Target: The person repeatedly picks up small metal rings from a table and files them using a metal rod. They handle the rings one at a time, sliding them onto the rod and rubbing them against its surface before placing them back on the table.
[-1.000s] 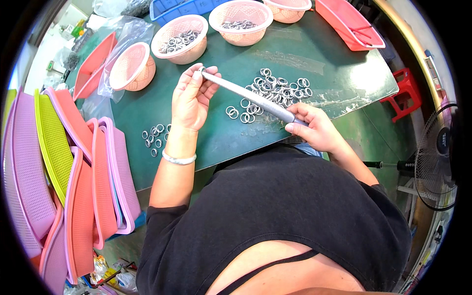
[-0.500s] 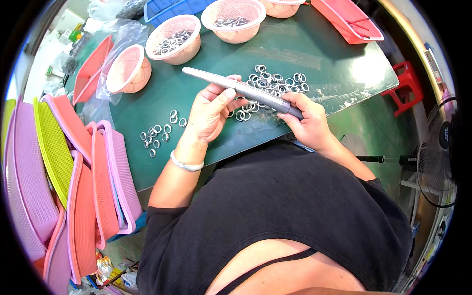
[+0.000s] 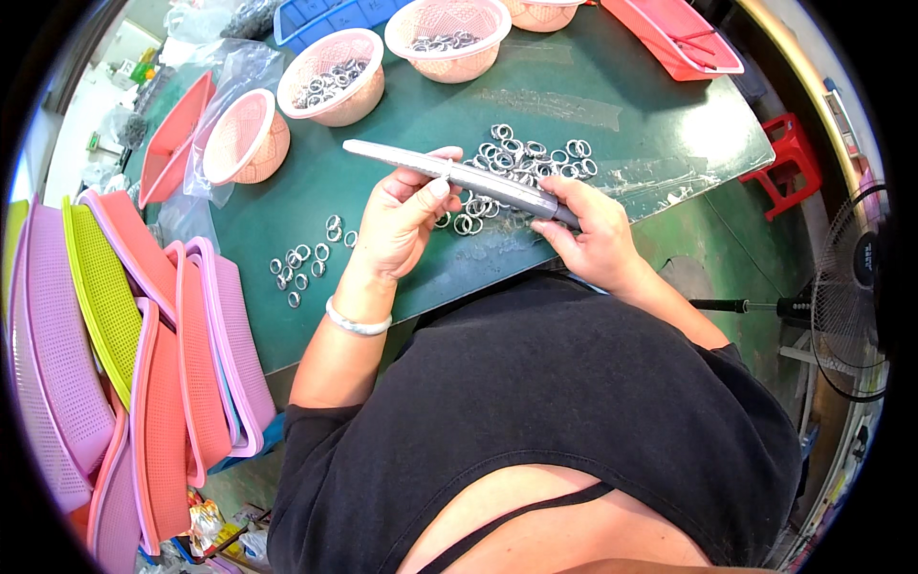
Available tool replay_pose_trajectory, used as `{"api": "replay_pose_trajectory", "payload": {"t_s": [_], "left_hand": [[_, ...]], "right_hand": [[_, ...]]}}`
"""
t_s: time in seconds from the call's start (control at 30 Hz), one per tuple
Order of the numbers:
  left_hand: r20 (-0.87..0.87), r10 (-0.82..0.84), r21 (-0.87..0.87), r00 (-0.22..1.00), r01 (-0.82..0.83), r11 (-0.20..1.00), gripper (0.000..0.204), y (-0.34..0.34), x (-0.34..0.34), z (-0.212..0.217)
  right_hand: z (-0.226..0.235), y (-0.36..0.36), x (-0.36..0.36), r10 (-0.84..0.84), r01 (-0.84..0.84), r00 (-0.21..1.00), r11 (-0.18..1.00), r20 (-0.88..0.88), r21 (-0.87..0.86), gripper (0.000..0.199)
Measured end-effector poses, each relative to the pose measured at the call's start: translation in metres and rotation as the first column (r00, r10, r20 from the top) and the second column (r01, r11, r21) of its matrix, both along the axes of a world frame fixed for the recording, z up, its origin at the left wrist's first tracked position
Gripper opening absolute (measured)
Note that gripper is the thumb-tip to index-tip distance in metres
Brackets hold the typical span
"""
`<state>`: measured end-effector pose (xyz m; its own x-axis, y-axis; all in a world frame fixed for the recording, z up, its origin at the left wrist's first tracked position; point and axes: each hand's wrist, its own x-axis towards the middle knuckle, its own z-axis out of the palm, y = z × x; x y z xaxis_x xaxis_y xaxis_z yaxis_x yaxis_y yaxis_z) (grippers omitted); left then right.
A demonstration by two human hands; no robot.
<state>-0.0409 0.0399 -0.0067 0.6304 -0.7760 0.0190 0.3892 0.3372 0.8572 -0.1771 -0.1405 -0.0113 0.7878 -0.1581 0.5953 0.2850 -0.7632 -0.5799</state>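
Nearest to you, your left hand (image 3: 402,225) is gripping the middle of a long grey tapered rod (image 3: 459,177), thumb pressed on top and fingers curled beneath. Your right hand (image 3: 593,230) is closing around the rod's thicker dark end, fingers wrapped tight. The rod is lying almost level just above the green counter (image 3: 631,105), its thin tip pointing left towards the pink baskets.

Directly under and behind the rod, a pile of small metal rings (image 3: 521,163) is spreading across the counter. A smaller cluster of rings (image 3: 306,263) is sitting to the left of your left wrist. Further back, a tipped pink basket (image 3: 244,143), a basket of rings (image 3: 335,77) and another basket (image 3: 445,33) are standing in a row.

The risk, as it looks: the rod is hovering so close to the pile that a sweep of its thick end or your right knuckles could scatter rings, some towards the near counter edge and the floor. Tilting the tip downward could let any threaded rings slide off.

Compared with half a second ago, the rod is sitting flatter and your left hand is holding it nearer the middle, thumb now on top.
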Motion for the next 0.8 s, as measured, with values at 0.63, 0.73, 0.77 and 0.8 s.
{"api": "replay_pose_trajectory", "payload": {"t_s": [0.63, 0.73, 0.77, 0.8], "left_hand": [[0.611, 0.31, 0.184, 0.728, -0.512, 0.839, 0.031, -0.086, 0.105, 0.052], [0.85, 0.02, 0.303, 0.527, -0.519, 0.8, 0.023, -0.073, 0.091, 0.043], [0.853, -0.05, 0.359, 0.52, -0.514, 0.779, 0.017, -0.067, 0.082, 0.037], [0.829, -0.111, 0.371, 0.548, -0.391, 0.842, 0.014, -0.061, 0.076, 0.027]], "right_hand": [[-0.021, -0.014, -0.006, 0.185, -0.102, 0.983, 0.592, -0.011, 0.8, 0.025], [-0.021, -0.018, -0.008, 0.186, -0.093, 0.982, 0.577, -0.02, 0.811, 0.025], [-0.02, -0.018, -0.008, 0.196, -0.097, 0.98, 0.568, -0.02, 0.817, 0.025], [-0.019, -0.017, -0.009, 0.202, -0.09, 0.979, 0.568, -0.033, 0.818, 0.025]]}}
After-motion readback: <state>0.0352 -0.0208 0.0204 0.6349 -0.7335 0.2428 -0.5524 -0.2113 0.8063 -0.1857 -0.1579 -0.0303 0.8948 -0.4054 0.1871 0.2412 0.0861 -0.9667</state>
